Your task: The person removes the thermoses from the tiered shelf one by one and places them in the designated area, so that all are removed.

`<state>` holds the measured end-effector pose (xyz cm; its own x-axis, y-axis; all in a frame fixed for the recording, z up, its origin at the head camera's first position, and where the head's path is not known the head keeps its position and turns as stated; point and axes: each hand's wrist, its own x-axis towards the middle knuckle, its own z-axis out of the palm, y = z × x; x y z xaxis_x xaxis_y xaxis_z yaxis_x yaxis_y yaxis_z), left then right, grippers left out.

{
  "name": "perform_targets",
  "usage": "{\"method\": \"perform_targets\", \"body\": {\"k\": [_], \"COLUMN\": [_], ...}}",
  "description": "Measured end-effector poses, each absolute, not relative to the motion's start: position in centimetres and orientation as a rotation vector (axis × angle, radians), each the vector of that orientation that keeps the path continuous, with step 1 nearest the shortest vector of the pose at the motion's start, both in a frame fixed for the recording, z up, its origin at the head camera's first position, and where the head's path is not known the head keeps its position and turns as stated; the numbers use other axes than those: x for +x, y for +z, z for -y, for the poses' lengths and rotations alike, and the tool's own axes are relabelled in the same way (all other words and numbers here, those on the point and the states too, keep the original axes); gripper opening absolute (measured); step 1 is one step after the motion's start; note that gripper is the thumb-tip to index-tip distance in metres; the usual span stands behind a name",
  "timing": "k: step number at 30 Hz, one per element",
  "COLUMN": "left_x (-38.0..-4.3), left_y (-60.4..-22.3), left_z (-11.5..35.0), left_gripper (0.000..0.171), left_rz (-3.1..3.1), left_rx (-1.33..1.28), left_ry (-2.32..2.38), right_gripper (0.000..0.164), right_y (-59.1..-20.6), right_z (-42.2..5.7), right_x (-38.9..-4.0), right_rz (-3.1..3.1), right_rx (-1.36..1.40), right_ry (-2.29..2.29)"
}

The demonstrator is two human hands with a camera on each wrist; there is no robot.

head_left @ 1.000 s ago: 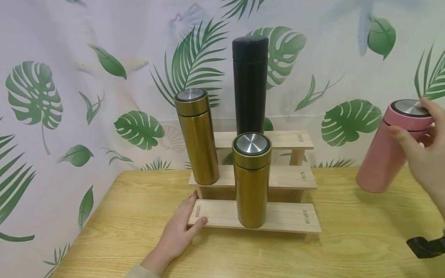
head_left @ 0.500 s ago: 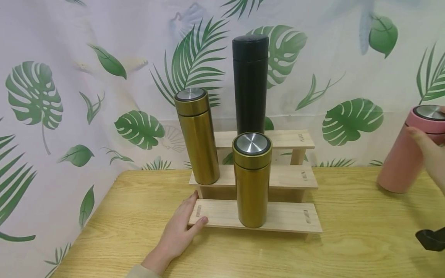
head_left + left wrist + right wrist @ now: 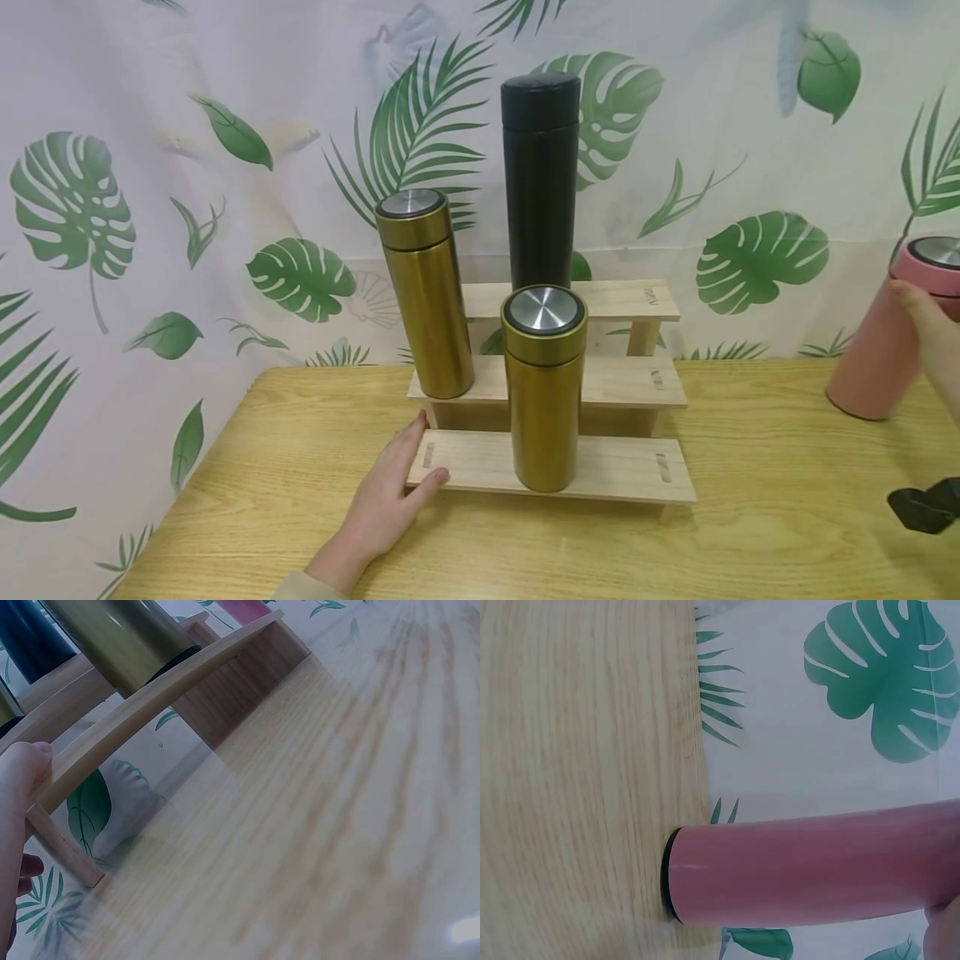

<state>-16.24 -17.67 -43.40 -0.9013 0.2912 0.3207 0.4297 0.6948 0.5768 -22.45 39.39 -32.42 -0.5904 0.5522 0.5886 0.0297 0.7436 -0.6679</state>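
Observation:
At the right edge of the head view, my right hand [image 3: 939, 346] holds a pink thermos flask [image 3: 873, 358] near its lid, partly cut off by the frame. The flask stands upright, its base on the table in the right wrist view, where its pink body [image 3: 810, 870] fills the lower part. My left hand [image 3: 382, 492] grips the left end of a stepped wooden rack [image 3: 465, 462]; the left wrist view shows the thumb [image 3: 34, 759] on the lowest shelf, fingertips below. A gold flask [image 3: 545, 408] stands on that shelf, another gold flask [image 3: 427, 308] on the middle one.
On the rack's top shelf stands a tall black flask [image 3: 540, 183], its base hidden behind the front gold flask. A leaf-printed curtain [image 3: 300, 83] hangs behind the wooden table [image 3: 300, 433]. A black strap [image 3: 926, 506] shows near my right wrist.
My right hand has carried the pink flask rightward, away from the rack, and it has come down upright onto the table. My left hand and the other flasks have stayed in place.

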Motion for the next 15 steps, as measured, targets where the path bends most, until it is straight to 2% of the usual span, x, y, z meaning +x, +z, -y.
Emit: {"method": "perform_targets", "body": {"k": [15], "left_x": [-16.08], "left_y": [-43.39], "left_z": [17.59], "left_gripper": [0.072], "left_rz": [2.688], "left_rx": [-0.581], "left_ry": [-1.002], "right_gripper": [0.070], "right_y": [-32.81], "right_z": [-40.10], "right_x": [-22.10], "right_rz": [2.167], "right_rx": [-0.485], "right_ry": [0.771]}}
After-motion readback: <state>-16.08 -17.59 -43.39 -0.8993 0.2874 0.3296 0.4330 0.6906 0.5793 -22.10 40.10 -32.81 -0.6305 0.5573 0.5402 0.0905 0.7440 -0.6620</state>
